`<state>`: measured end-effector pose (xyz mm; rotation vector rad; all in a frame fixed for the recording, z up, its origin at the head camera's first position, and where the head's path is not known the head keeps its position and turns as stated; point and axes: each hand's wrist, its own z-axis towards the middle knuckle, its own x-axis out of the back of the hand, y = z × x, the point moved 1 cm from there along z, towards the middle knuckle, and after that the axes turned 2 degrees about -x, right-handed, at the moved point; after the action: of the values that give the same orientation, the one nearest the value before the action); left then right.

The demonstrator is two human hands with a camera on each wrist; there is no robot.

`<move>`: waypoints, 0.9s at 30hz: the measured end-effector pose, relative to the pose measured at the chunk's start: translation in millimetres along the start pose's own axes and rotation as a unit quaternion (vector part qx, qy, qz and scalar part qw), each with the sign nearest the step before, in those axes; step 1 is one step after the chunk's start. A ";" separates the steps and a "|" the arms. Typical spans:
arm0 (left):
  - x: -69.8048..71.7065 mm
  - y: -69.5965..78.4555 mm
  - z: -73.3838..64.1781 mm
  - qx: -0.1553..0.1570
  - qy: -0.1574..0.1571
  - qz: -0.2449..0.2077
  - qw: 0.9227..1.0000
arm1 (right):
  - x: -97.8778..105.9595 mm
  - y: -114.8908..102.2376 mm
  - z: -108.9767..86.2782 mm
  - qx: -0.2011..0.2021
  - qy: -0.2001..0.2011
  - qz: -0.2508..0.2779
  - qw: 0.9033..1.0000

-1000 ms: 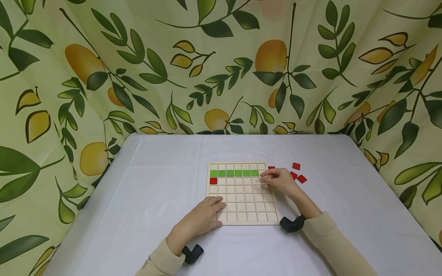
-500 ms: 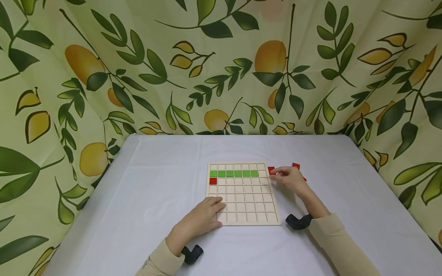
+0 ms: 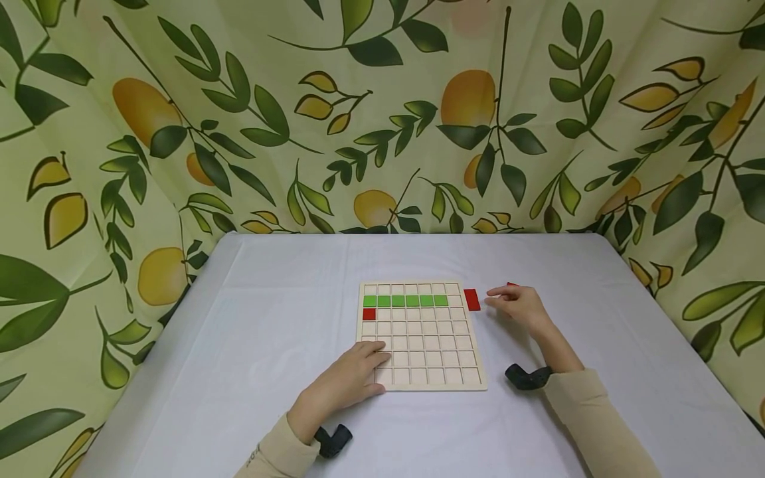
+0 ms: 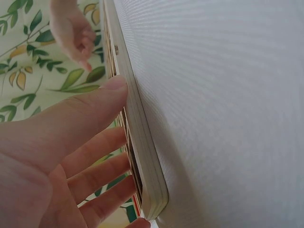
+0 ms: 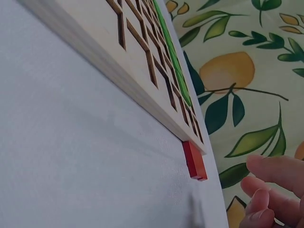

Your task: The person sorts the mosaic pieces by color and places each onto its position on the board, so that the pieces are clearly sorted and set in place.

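Note:
A pale wooden grid board (image 3: 422, 343) lies flat on the table. Green square tiles (image 3: 412, 301) fill most of its second row, and one red tile (image 3: 369, 314) sits at the left of the row below. On the board's lower left part rests my left hand (image 3: 346, 376), fingers extended, thumb at the near edge (image 4: 135, 109). My right hand (image 3: 522, 309) hovers right of the board, fingers loosely bent with nothing visible between them (image 5: 275, 190). Red tiles (image 3: 472, 299) lie against the board's right edge, left of its fingertips. Another red tile (image 3: 512, 285) shows partly behind that hand.
A white cloth (image 3: 287, 299) covers the table. Behind and at both sides hangs a curtain (image 3: 370, 133) with a leaf and fruit print. Each wrist carries a black device (image 3: 528, 378).
My right hand has moved right, off the board's right edge. The red tiles beside the board have come into view, while others farther right are now covered. My left hand has stayed put.

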<state>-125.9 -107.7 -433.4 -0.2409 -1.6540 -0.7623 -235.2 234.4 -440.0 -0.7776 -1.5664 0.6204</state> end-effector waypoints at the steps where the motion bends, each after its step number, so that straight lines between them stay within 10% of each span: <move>1: 0.0 0.0 0.0 0.000 0.000 0.000 1.000 | 1.5 0.6 0.7 -0.003 -0.001 0.002 1.000; 27: -0.7 -1.2 0.0 0.004 -0.002 -0.006 1.000 | 33.4 29.8 18.8 -0.087 -0.006 0.013 0.996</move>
<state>-126.4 -108.5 -434.4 -0.2276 -1.6642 -0.7659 -251.7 279.8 -444.3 -0.9277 -1.6384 0.5119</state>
